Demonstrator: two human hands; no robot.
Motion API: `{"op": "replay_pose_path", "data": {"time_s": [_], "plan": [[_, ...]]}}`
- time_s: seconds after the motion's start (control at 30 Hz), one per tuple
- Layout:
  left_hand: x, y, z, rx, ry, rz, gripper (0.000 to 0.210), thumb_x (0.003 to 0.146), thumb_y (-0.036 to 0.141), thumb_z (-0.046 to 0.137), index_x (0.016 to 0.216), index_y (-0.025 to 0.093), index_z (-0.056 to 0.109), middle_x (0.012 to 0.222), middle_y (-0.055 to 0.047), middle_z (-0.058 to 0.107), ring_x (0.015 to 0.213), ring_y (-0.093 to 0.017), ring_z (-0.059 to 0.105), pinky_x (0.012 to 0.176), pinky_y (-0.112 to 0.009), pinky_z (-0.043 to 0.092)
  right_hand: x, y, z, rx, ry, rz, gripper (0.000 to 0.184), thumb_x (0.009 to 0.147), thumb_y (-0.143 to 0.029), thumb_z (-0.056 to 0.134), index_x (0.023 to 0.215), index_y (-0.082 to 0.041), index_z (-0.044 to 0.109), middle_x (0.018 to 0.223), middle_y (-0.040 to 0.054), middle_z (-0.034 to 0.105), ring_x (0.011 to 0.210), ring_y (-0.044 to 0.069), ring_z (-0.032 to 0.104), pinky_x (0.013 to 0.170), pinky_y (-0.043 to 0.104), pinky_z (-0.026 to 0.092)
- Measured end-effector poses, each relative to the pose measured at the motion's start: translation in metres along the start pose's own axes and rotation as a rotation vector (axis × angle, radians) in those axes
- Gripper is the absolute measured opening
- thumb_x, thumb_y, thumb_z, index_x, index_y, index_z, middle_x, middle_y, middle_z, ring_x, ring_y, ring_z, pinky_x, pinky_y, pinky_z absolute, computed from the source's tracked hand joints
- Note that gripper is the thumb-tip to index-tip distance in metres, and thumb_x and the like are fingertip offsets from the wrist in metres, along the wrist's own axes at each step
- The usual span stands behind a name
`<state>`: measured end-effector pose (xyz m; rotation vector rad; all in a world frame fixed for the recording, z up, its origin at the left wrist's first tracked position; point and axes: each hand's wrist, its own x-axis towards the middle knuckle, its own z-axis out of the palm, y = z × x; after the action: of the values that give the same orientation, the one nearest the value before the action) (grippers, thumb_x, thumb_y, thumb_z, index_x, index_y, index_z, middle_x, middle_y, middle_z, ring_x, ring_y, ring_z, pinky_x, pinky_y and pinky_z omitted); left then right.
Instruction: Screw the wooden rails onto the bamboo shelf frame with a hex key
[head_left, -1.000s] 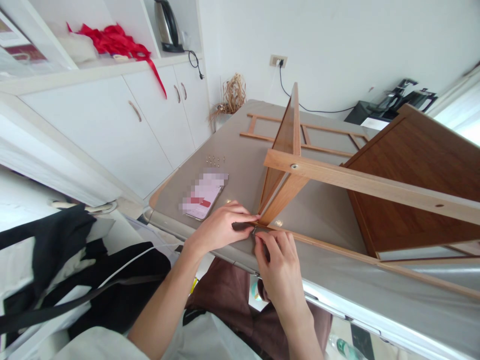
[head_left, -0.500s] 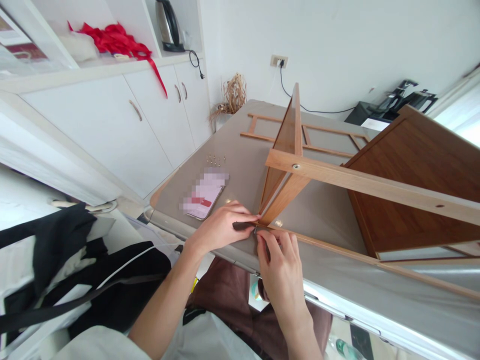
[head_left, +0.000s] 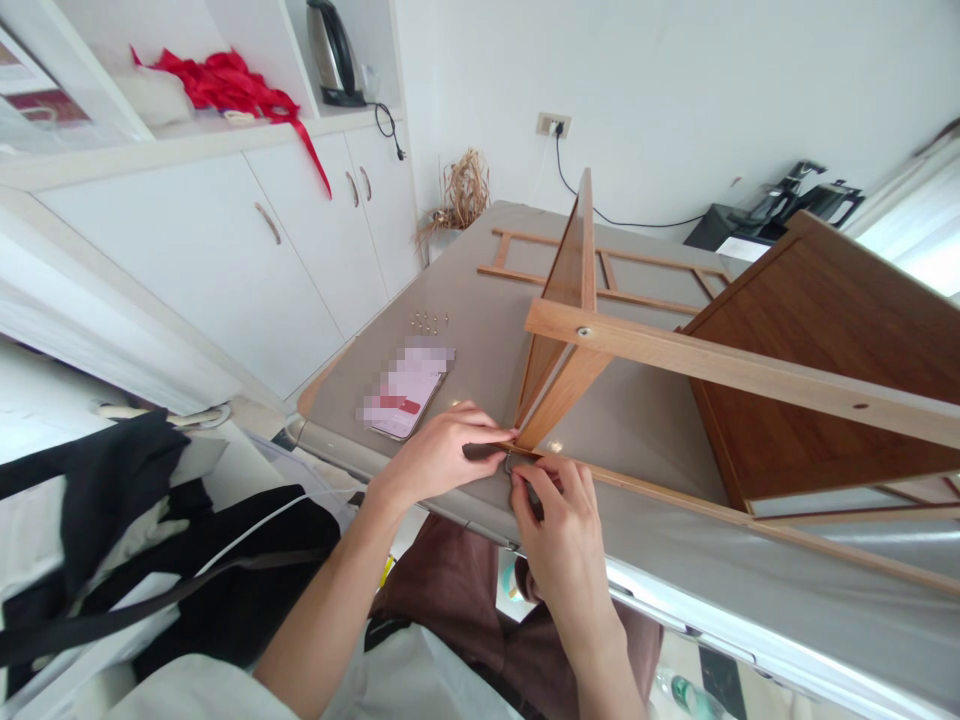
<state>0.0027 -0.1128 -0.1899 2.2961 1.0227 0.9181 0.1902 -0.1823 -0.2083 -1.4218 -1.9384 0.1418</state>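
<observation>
At the near edge of the table (head_left: pixel 480 330), both your hands meet at the corner where the upright panel (head_left: pixel 574 250) comes down onto the lower rail (head_left: pixel 667 492). Your left hand (head_left: pixel 439 450) lies with its index finger stretched out to touch the wood at that corner and its thumb held apart below; whether it grips anything between them, you cannot tell from this view. Your right hand (head_left: pixel 559 505) has thumb and index finger brought together, seemingly pinching a thin metal piece (head_left: pixel 508 461) at the joint, too small to identify for certain.

Above this corner, the upper rail (head_left: pixel 712 365) crosses the panel's end with a metal fastener (head_left: pixel 584 332) seated in it, so that joint looks done. Farther right along the same rail, you have a dark hole (head_left: pixel 861 406) with no metal head visible, which suggests a fixing is left there. The dark brown panel (head_left: pixel 817 380) leans between the rails, and how firmly it is attached is unclear. Beyond, the ladder-like frame (head_left: pixel 510 273) lies flat and looks unattached. Your small loose fasteners (head_left: pixel 447 318) sit beside the phone (head_left: pixel 409 400), apparently unused, so you seem only partway through.
</observation>
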Motion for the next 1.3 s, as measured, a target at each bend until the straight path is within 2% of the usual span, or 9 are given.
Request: {"op": "replay_pose_path", "data": {"time_s": [0.17,0.33,0.57,1.3], "plan": [[-0.0003,-0.0007,0.0001,-0.003,-0.006,-0.005,0.029,0.091,0.017,0.067,0.119,0.024,0.074,0.097,-0.003,0.074,0.093,-0.018,0.062,0.087,-0.031,0.052,-0.0003,0.0004,-0.0018,0.045,-0.041,-0.055,0.014,0.097,-0.012,0.055,0.1,-0.021,0.064,0.102,0.0068,0.061,0.095,0.022,0.055,0.087,0.041,0.048],[-0.0009,-0.0014,0.0,-0.011,-0.009,0.004,0.032,0.091,0.017,0.067,0.121,0.025,0.073,0.1,-0.004,0.075,0.093,-0.018,0.061,0.087,-0.032,0.052,-0.0022,-0.0007,-0.0042,0.074,-0.055,-0.112,0.015,0.097,-0.01,0.053,0.103,-0.021,0.062,0.092,0.0043,0.062,0.087,0.02,0.055,0.083,0.038,0.048],[-0.0001,-0.0007,-0.0002,-0.001,-0.001,0.001,0.033,0.09,0.015,0.067,0.122,0.026,0.073,0.099,-0.004,0.075,0.093,-0.018,0.062,0.087,-0.032,0.053,-0.0004,0.0038,0.001,0.026,-0.046,-0.081,0.014,0.099,-0.013,0.051,0.103,-0.021,0.062,0.09,0.0052,0.056,0.088,0.021,0.054,0.082,0.038,0.049],[0.0001,-0.0007,0.0002,-0.009,0.005,0.005,0.029,0.091,0.017,0.066,0.119,0.025,0.074,0.098,-0.004,0.075,0.092,-0.018,0.064,0.089,-0.032,0.053,0.0048,-0.0025,-0.0009,-0.025,-0.003,-0.06,0.015,0.099,-0.016,0.053,0.107,-0.021,0.065,0.097,0.0077,0.059,0.091,0.022,0.054,0.085,0.04,0.049]]}}
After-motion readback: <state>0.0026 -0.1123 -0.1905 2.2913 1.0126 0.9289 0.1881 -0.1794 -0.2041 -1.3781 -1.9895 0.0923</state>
